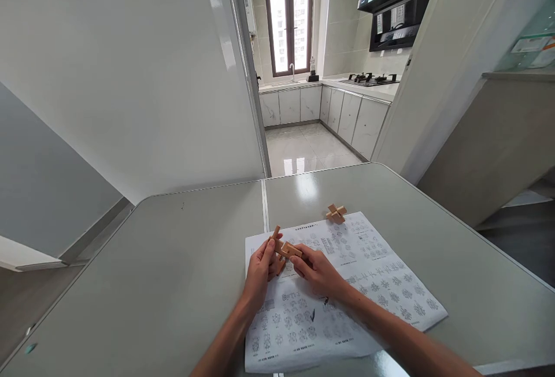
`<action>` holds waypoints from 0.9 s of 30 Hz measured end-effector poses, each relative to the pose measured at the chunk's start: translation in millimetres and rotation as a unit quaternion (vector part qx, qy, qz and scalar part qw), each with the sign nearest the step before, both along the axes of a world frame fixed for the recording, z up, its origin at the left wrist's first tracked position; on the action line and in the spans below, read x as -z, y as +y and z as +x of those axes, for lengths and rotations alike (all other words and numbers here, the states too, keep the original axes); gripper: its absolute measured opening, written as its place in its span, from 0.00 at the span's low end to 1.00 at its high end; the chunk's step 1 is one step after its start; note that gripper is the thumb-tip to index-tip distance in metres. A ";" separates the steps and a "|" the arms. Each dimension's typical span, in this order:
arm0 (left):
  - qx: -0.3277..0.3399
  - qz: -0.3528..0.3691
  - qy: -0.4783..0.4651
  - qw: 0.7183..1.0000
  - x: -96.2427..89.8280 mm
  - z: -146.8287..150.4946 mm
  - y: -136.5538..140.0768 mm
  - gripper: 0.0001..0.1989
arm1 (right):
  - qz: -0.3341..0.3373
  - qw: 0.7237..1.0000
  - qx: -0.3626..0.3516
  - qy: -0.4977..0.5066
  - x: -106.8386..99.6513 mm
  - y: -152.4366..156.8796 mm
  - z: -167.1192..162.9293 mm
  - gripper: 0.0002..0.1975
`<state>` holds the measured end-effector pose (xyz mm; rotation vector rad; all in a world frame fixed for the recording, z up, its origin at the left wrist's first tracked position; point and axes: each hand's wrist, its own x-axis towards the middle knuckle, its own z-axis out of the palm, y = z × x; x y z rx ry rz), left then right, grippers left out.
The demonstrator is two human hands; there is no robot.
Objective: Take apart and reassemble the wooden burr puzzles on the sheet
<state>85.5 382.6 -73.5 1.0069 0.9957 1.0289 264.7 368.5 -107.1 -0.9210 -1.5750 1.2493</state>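
Observation:
Above a printed diagram sheet (299,319), my two hands are close together around small wooden puzzle pieces. My left hand (261,267) is closed on wooden puzzle pieces (276,237), one sticking up past the fingertips. Pinched between thumb and fingers of my right hand (315,270) is a notched wooden puzzle piece (291,249), which meets the pieces in the left hand. Whether they interlock, I cannot tell. Beyond the hands, an assembled wooden cross-shaped puzzle (336,213) rests at the sheet's far edge.
The sheet lies on a grey-green table (173,284) with a white seam running across it. A white wall panel (173,76) borders the table's far left side. Past the far edge is a kitchen with white cabinets (299,105), a gas stove (370,79) and a window.

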 end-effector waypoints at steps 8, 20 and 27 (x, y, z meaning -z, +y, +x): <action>0.006 -0.001 0.018 1.000 5.2 13.4 -8.2 0.40 | 0.008 1.000 0.006 0.001 -5.8 -0.2 -5.3 0.18; -0.045 0.046 0.054 0.996 3.9 19.9 -11.3 0.37 | -0.019 0.999 -0.015 0.047 -11.4 -0.4 -8.1 0.19; -0.084 0.041 0.046 0.995 -1.2 16.5 -10.5 0.32 | -0.022 0.998 -0.028 0.056 -15.0 -2.1 -7.1 0.20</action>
